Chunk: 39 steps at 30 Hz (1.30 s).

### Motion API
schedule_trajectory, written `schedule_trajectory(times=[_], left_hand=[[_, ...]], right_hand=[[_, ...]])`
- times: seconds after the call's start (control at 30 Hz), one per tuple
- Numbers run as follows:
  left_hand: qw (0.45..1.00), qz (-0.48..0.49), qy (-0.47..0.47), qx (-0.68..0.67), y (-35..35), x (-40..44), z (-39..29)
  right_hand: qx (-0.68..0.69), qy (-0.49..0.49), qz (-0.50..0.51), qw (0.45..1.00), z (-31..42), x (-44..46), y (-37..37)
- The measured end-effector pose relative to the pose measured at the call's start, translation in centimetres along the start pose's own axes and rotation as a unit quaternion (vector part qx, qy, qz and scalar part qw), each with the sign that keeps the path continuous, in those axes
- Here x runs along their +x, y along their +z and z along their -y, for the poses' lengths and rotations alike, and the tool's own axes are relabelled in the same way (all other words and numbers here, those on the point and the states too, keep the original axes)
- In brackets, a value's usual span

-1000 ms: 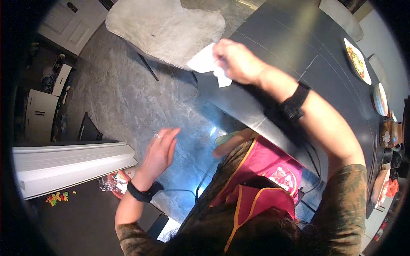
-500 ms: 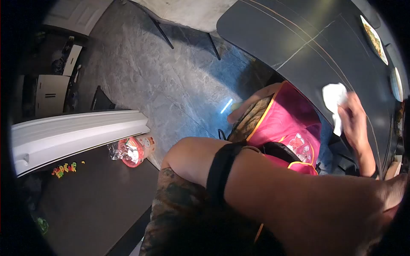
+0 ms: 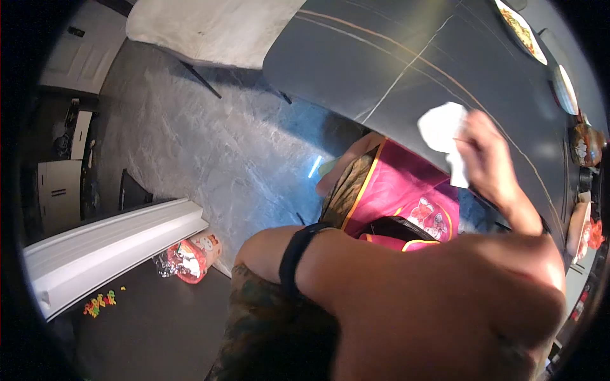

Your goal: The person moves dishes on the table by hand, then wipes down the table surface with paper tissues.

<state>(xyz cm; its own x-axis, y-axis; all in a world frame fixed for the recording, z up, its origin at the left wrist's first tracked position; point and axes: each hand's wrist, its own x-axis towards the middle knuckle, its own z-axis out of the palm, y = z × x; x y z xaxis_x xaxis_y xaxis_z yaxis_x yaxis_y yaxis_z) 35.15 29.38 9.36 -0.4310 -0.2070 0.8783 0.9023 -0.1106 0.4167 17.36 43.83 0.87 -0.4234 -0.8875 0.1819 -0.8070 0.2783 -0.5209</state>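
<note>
My right hand grips a crumpled white tissue above the dark table, near its edge. The tissue hangs down from the fingers. A bare forearm, apparently my left, with a black band round it fills the foreground. What seems to be my left hand is bent and blurred at its right end, close to the camera; its fingers cannot be made out. Beyond the forearm hangs a pink apron with yellow trim and a printed animal picture. Camouflage cloth shows beside it, with a bare leg.
A plate of food and a bowl stand on the table's far right. A pale bench or chair adjoins the table. On the lower left are a white ledge, a red-and-clear package and small colourful pieces.
The view has turned, so table and apron sit farther left. The tissue, still in my right hand, has shifted slightly across the table. The foreground arm has swung inward from the right edge.
</note>
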Motion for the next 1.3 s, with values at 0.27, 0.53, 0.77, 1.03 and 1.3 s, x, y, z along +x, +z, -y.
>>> schedule_trajectory(times=[0.27,0.53,0.77,1.03,1.3], left_hand=[[0.940,-0.123,-0.007,0.319,-8.5,-4.4,3.2],[0.823,-0.190,-0.128,0.520,-15.7,-6.5,9.2],[0.786,-0.121,-0.182,0.578,-16.8,-6.1,11.6],[0.735,-0.071,-0.164,0.654,-16.5,-6.1,11.9],[0.736,-0.087,-0.160,0.652,-16.5,-5.9,11.7]], right_hand=[[0.035,-0.146,0.059,0.987,6.8,15.0,11.0],[-0.034,-0.008,-0.104,0.994,-3.5,7.5,2.3],[-0.126,0.351,-0.188,0.908,-15.7,-11.0,-10.6],[-0.183,0.403,-0.183,0.878,-17.5,-4.7,-9.3],[-0.177,0.048,-0.050,0.982,-4.1,15.2,3.1]])
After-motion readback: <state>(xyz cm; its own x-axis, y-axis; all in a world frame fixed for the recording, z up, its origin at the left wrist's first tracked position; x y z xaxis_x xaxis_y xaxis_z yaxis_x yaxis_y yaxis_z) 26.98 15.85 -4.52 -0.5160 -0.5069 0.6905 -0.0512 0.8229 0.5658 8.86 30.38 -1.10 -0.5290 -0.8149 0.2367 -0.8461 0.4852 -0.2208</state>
